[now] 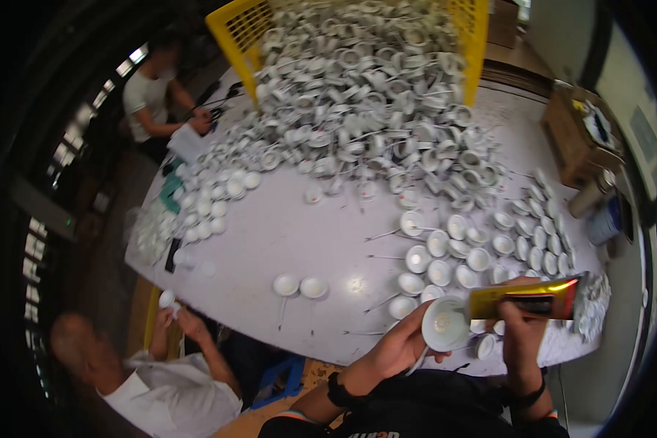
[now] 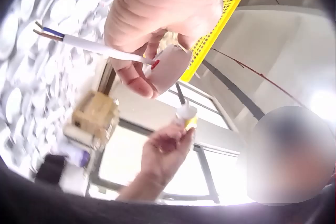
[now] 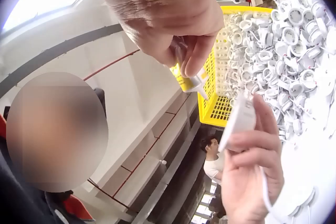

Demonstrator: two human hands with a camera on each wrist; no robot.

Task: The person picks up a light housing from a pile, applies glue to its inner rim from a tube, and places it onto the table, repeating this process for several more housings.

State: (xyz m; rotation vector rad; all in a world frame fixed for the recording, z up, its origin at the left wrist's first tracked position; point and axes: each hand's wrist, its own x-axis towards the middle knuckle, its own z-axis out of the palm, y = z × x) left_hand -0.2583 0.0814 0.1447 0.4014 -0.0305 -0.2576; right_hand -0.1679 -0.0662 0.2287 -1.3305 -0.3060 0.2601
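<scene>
My left hand [image 1: 401, 343] grips a round white lamp housing [image 1: 445, 323] by its rim, its dish side facing up in the head view. From the housing [image 2: 170, 69] a white cable [image 2: 100, 49] with bare blue and brown wire ends sticks out past the left hand [image 2: 163, 14]. My right hand [image 1: 522, 339] holds a gold and black tube [image 1: 547, 298] just right of the housing. In the right wrist view, the tube's nozzle [image 3: 203, 95] points toward the housing [image 3: 241, 119] and stands apart from it, below the right hand [image 3: 163, 24].
A yellow crate [image 1: 478, 44] spills a heap of white housings [image 1: 365, 95] over the table [image 1: 255, 241]. Rows of housings [image 1: 478, 259] lie at the right, two [image 1: 285, 285] near the front. A cardboard box [image 1: 580, 135] stands at the right. Two people [image 1: 168, 394] [image 1: 147, 102] work at the left.
</scene>
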